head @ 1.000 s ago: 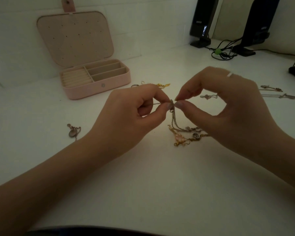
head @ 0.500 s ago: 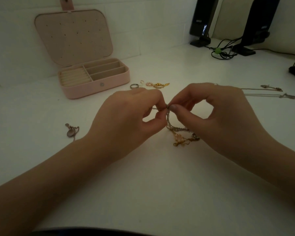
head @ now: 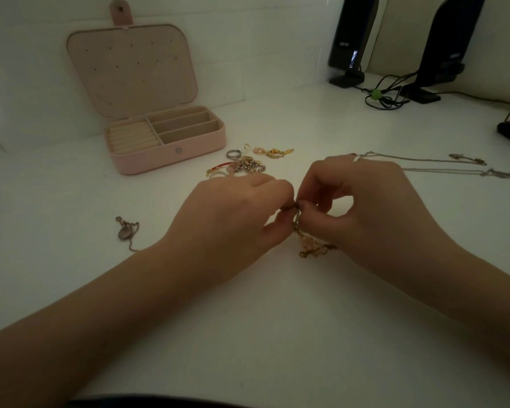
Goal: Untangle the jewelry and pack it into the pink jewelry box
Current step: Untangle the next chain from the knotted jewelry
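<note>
Two hands work low over the white surface (head: 248, 334): the left hand (head: 230, 225) and right hand (head: 374, 213) meet fingertip to fingertip, each pinching the tangled chains (head: 309, 245), which trail from the pinch toward the person. The open pink jewelry box (head: 171, 148), long axis left to right, sits well apart at rear left. Best to tease links gently, not pull.

A white table (head: 248, 334) fills most of the view, dimly lit, with a warmer patch of light near its middle. Behind its far edge rises a white wall (head: 248, 39). At the far right corner stand two black speakers (head: 354, 39) on small feet, their black cables (head: 386, 98) coiled between them (held by a green tie).
</note>
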